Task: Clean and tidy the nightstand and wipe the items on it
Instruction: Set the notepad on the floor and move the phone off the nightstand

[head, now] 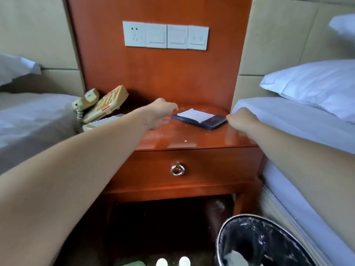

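Left hand (pixel 163 112), right hand (pixel 242 118) at folder (pixel 215 121) edges on speckled nightstand (pixel 182 138) between beds (pixel 288 120), grips unclear.

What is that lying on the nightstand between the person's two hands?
A dark blue folder with a white sheet of paper on top lies between the left hand and right hand, seen in the head view.

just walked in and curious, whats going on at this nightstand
A person reaches both hands toward the folder on the nightstand: left hand at its left end, right hand at its right end. Whether either grips it is unclear. White paper lies on the folder. The phone sits tilted at the nightstand's left edge.
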`<state>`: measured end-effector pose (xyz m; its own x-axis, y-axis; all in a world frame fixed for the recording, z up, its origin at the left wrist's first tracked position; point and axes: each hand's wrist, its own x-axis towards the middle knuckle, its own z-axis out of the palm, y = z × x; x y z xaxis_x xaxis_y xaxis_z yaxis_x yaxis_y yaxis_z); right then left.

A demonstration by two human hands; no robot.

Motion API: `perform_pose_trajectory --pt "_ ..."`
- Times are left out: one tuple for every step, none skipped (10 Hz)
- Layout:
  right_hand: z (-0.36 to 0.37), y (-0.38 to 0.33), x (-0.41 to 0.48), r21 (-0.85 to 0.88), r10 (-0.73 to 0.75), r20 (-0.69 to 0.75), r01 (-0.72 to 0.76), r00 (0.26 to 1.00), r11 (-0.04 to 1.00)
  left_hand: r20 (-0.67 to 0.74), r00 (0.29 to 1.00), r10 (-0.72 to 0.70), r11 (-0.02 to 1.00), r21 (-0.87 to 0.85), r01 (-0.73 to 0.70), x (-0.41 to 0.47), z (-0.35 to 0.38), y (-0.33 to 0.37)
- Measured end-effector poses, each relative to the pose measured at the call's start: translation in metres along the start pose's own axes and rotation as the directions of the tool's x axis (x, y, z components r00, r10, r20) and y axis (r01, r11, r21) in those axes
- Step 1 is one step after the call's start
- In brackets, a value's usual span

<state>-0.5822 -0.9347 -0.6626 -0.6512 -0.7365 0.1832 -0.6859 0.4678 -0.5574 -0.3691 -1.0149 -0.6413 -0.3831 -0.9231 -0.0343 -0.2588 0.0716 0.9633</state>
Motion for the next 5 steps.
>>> perform_pose_trajectory --pt "0.003 0.003 0.012 0.045 0.013 0.059 -0.016 0.998 0.999 -0.047 0.999 -0.012 0.971 0.238 0.023 0.033 0.003 -0.003" --pt "0.011 0.001 0.027 0.098 0.012 0.061 -0.018 0.998 0.995 -0.083 0.996 -0.011 0.910 0.413 0.044 0.108 0.000 -0.021" --pt "0.020 -0.003 0.040 0.176 0.034 0.051 -0.042 0.998 0.983 -0.063 0.998 -0.022 0.900 0.433 0.047 0.112 0.010 -0.014" --pt "0.025 -0.010 0.049 0.348 0.086 0.048 -0.097 0.995 0.933 -0.040 0.999 -0.022 0.901 0.433 0.037 0.076 0.021 0.003" --pt "0.028 -0.013 0.057 0.638 0.185 0.082 -0.194 0.979 0.745 -0.051 0.999 -0.012 0.905 0.424 0.032 0.078 0.022 0.005"
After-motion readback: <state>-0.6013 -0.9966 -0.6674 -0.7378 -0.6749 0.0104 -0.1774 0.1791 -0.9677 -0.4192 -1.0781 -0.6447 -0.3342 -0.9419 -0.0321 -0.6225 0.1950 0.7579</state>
